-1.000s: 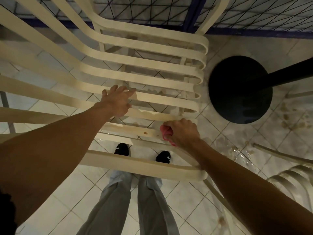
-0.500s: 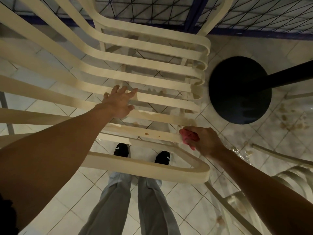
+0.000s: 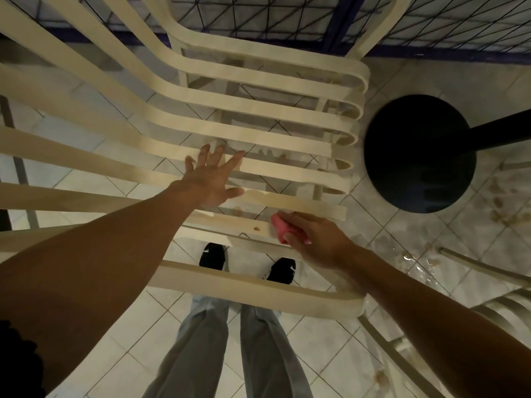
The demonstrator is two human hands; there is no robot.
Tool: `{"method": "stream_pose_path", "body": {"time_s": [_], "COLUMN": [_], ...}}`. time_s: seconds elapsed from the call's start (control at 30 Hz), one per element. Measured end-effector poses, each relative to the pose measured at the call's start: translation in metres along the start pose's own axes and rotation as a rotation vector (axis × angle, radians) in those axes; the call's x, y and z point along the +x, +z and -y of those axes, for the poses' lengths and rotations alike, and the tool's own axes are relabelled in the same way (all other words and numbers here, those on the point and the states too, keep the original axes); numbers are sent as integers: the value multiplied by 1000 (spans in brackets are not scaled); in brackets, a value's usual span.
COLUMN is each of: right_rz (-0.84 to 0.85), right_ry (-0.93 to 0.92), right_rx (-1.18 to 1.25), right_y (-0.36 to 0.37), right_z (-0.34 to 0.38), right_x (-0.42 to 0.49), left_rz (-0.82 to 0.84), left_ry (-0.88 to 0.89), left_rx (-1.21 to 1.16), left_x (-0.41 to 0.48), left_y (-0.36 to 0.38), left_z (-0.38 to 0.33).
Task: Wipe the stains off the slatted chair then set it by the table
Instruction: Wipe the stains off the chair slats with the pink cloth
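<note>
One chair (image 3: 258,133) fills the middle, its slats running off the left edge. The left hand (image 3: 211,179) lies flat on its middle slats, fingers straight and spread, holding nothing. Two black shoes (image 3: 212,255) show through the gaps. One brown spot (image 3: 256,228) sits on a near slat, just left of one pink cloth (image 3: 283,226). The right hand (image 3: 313,239) pinches the cloth against that slat's right end, hiding most of it. One black table base (image 3: 416,156) stands to the chair's right, post cut off. A second chair (image 3: 511,308) is cut off at the lower right
</note>
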State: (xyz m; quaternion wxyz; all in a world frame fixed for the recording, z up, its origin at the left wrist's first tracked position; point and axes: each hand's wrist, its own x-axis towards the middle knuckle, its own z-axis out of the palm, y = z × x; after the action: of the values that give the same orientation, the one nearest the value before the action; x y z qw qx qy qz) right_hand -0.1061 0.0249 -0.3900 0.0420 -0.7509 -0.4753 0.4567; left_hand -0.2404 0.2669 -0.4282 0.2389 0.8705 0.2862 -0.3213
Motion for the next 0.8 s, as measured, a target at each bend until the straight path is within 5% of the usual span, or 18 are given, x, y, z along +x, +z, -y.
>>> {"method": "stream_pose_path", "body": {"time_s": [0.2, 0.33, 0.8], "right_rz": [-115, -102, -27], "right_ry": [123, 181, 49], "right_rx": [168, 77, -88], "right_y": [-12, -17, 5], "right_z": [-33, -25, 56], "right_x": [-32, -26, 55], "left_rz": [29, 34, 46], "left_ry": [-3, -12, -40], "left_rx": [-7, -29, -52], "left_x": [1, 1, -1], "left_y": [1, 0, -3], "left_z": [1, 0, -6]}}
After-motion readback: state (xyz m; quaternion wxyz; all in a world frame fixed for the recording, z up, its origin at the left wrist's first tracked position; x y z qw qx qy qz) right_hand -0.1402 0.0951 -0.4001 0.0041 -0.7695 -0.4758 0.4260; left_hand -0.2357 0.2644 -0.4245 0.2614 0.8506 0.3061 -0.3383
